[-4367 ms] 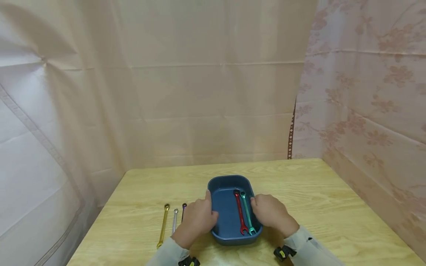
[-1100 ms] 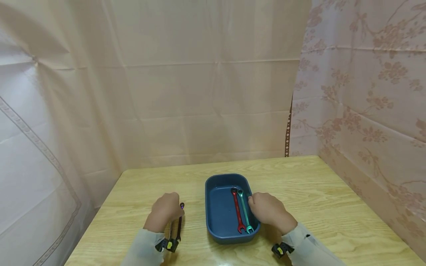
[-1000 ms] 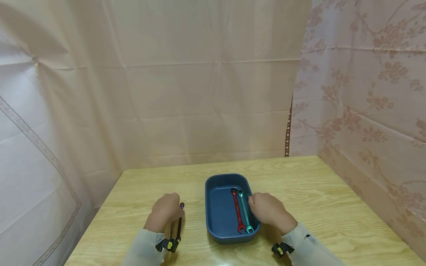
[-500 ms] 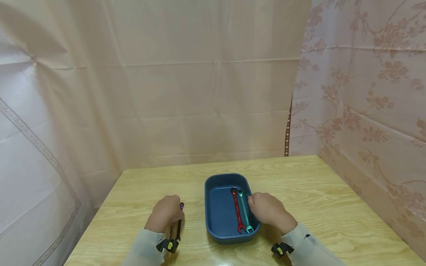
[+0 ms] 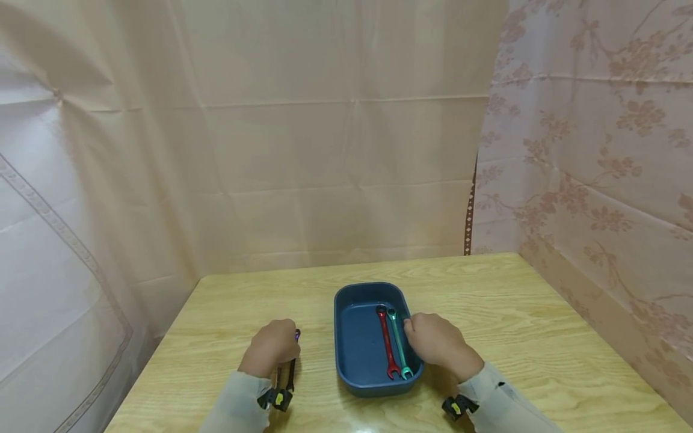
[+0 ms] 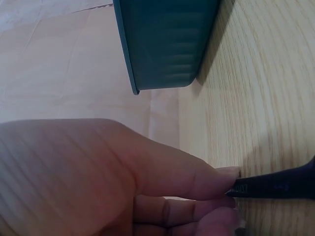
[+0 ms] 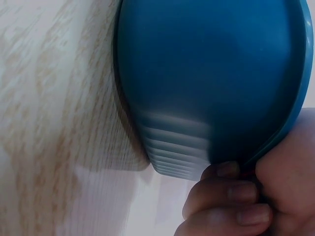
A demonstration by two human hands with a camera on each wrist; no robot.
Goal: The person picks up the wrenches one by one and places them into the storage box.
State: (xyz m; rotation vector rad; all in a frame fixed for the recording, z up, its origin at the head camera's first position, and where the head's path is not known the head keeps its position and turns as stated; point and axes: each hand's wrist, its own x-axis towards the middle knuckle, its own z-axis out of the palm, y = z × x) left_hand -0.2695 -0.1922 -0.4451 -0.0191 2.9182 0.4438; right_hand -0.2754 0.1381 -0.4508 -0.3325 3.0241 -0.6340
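Note:
In the head view, my left hand is over the left side of the table. A dark purple combination wrench sticks out beside it, and a silver wrench partly shows under the wrist. The left wrist view has my thumb and fingers pinching the dark wrench by its shank. My right hand grips the right rim of a blue plastic bin, thumb inside and fingers curled outside. Inside the bin, a red wrench and a green wrench lie side by side along the right wall.
The bin stands on a light wood-grain table. Beige cloth hangs behind the table, and a floral curtain hangs along the right.
My left hand has let go of the bin's left rim and moved left to the wrenches, then shifted slightly right. The gold wrench is now hidden. My right hand stays on the bin.

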